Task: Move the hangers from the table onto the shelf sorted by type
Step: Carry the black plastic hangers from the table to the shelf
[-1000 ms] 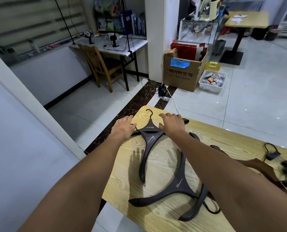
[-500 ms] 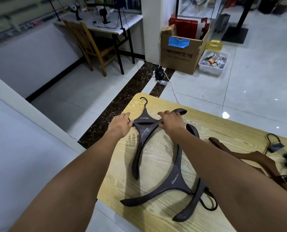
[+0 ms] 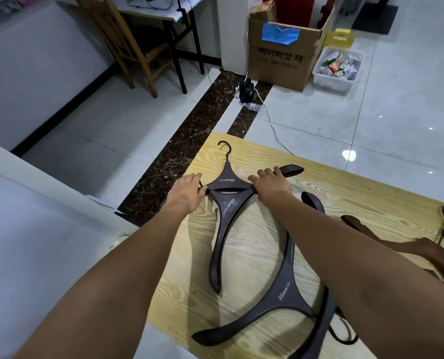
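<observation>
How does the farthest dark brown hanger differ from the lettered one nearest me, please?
The left hand and right hand hold the far dark brown plastic hanger; the near dark brown plastic hanger lies unheld. The far hanger's hook points away; the near hanger's points toward the camera. Both have broad shoulders and white lettering.

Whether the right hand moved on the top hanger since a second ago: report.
Yes: the right hand has pulled back toward the person, fingers curling onto the top hanger, baring more of its tip.
</observation>
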The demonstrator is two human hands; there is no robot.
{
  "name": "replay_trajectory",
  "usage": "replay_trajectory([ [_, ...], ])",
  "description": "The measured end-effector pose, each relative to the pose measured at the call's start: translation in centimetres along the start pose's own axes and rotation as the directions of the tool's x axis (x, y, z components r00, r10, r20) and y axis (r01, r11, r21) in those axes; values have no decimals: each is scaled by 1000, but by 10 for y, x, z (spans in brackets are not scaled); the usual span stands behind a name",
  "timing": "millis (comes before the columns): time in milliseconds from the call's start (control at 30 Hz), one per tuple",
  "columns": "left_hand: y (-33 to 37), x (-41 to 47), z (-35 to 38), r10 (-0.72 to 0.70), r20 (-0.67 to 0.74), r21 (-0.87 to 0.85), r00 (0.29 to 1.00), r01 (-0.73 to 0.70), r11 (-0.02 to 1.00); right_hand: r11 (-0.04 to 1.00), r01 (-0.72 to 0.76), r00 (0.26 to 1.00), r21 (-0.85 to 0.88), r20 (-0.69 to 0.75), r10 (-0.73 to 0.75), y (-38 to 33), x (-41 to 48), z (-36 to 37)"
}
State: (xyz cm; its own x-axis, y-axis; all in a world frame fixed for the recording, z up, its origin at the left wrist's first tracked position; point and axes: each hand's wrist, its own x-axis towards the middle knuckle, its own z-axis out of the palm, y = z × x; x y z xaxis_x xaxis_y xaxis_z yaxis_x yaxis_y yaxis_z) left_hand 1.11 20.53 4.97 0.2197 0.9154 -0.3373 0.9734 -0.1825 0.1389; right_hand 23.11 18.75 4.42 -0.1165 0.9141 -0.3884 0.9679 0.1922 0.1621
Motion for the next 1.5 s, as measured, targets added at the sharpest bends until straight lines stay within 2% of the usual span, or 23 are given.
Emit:
replay_trajectory([
  [133, -7, 13, 3, 2, 13, 23, 1000, -2, 1000, 999, 6, 999, -42, 49, -4, -1, 12, 7],
  [400, -16, 29, 7, 6, -92, 75, 996, 1, 997, 984, 51, 997, -172, 61, -41, 10, 29, 18],
  [633, -17, 30, 10, 9, -167, 108, 986, 9, 994, 979, 53, 997, -199, -40, -62, 14, 33, 22],
  [833, -18, 22, -1, 3, -213, 125, 977, 24, 992, 966, -27, 995, -258, -98, 1, 12, 22, 13],
  [1167, -30, 1, -46, 0, -331, 130, 944, 46, 990, 999, -31, 976, -33, -217, 23, 33, -7, -5],
  [1367, -43, -6, -63, -22, -339, 130, 941, 70, 989, 971, -100, 962, 217, -228, 150, 50, -29, -3],
  [1500, -55, -6, -71, -28, -328, 135, 944, 77, 988, 964, -141, 940, 224, -274, 201, 62, -41, -1],
])
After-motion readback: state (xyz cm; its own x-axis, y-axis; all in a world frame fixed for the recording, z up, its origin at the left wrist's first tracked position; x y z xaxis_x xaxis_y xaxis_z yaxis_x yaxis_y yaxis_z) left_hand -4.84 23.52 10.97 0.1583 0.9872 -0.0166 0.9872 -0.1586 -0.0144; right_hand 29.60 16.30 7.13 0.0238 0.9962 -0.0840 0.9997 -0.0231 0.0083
